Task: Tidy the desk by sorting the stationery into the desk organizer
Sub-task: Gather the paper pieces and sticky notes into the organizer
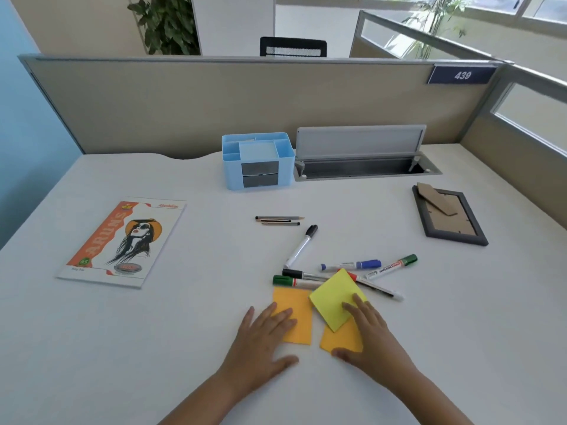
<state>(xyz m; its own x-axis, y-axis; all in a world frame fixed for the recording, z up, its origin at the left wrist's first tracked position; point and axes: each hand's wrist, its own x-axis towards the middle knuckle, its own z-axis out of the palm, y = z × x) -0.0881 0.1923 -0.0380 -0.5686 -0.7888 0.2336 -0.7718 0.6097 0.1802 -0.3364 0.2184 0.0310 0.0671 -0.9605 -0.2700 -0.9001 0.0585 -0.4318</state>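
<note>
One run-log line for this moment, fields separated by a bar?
left hand flat on orange note | right hand on yellow note | organizer empty | markers unsorted

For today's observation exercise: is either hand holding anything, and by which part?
Nothing is held. The left hand lies flat on one orange note; the right hand lies flat across the yellow note and another orange note.
</note>
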